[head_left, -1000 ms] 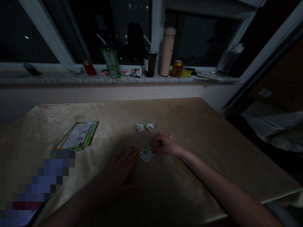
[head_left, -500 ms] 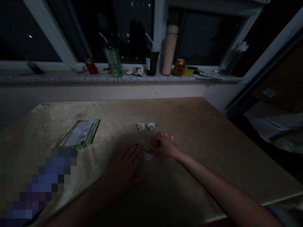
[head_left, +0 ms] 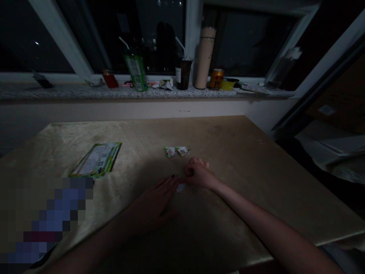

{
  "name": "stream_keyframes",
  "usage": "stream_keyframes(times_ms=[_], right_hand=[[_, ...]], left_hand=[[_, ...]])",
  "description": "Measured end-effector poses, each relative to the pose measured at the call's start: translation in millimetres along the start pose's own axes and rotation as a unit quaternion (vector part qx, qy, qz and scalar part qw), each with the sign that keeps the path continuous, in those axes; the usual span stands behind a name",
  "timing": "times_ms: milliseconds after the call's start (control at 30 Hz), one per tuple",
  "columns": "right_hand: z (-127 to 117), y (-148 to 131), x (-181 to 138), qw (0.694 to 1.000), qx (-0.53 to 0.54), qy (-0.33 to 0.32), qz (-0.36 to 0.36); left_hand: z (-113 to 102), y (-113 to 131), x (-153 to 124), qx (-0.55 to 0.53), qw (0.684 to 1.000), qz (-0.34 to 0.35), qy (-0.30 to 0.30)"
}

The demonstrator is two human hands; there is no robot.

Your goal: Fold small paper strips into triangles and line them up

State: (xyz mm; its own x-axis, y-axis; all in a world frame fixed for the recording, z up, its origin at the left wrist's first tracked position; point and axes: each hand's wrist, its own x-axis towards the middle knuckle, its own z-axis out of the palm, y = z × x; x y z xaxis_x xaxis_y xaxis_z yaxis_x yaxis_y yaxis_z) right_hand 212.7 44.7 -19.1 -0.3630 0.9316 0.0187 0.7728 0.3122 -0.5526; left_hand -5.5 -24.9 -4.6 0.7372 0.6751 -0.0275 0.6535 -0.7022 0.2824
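A small printed paper piece [head_left: 180, 187], green and white, lies on the table between my hands, mostly covered by fingers. My left hand [head_left: 155, 199] rests palm down, fingers stretched out, their tips over the paper's left part. Curled at its right edge is my right hand [head_left: 199, 174], with thumb and finger closed at the paper; the exact grip is dim. Just beyond them lie two small triangular paper pieces, a left one [head_left: 170, 152] and a right one [head_left: 183, 151], side by side with similar green and white print.
A stack of green printed leaflets [head_left: 97, 160] lies on the left of the brown-covered table [head_left: 228, 140]. Along the windowsill [head_left: 159, 94] stand a green cup [head_left: 136, 72], a dark cup with a straw [head_left: 183, 74], a pink flask [head_left: 204, 61] and an orange can [head_left: 217, 79].
My left hand has slid slightly right and covers more of the small paper piece. My right hand stays almost in place, its fingertips closer to the left ones.
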Motion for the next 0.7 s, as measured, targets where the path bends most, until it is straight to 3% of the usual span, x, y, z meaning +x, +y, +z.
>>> stream_keyframes(times_ms=[300,567,700], right_hand=[[1.3,-1.5,-2.8,1.0,-0.019,0.012,-0.009],[3.8,-2.2,-13.1,0.998,-0.007,0.053,-0.04],[-2.9,-0.5,-18.1,0.994,0.031,0.031,-0.1]], left_hand=[[-3.3,3.7,-0.2,0.017,1.0,-0.004,-0.009],[2.7,-2.2,6.0,0.007,1.0,0.0,0.018],[5.0,-2.3,7.0,-0.008,0.999,-0.021,0.042]])
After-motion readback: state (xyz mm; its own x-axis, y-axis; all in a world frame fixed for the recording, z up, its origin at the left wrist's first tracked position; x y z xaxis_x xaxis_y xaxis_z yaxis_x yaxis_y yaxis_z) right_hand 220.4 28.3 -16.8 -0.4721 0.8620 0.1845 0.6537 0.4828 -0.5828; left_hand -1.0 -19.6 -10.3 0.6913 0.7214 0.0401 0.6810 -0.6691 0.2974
